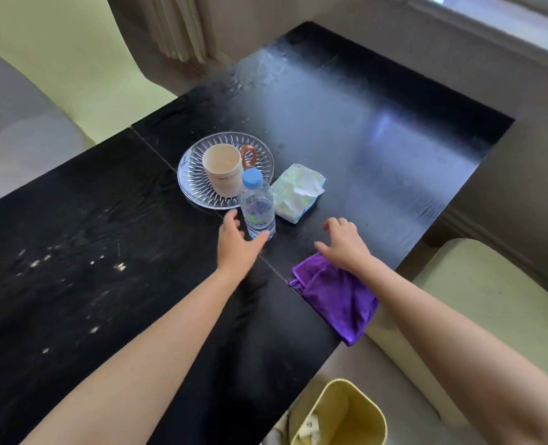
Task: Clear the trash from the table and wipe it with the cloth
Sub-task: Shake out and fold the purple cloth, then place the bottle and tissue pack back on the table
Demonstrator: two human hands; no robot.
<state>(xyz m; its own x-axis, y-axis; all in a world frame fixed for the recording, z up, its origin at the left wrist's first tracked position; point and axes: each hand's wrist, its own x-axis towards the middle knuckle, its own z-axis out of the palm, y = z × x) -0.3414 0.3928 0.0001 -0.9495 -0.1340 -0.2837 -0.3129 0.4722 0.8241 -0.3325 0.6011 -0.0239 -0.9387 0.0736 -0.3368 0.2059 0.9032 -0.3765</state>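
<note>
Spanning the view, the glossy black wood-grain bench carries everything. A square purple cloth lies beside the upright plastic bottle; a yellow bin holding scraps sits below. A ribbed glass plate behind the bottle holds a cup. Both hands are unclenched: left nearly touching the bottle, right over the cloth.

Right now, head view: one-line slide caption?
Left hand open at the bottle, right hand open over the cloth.
</note>
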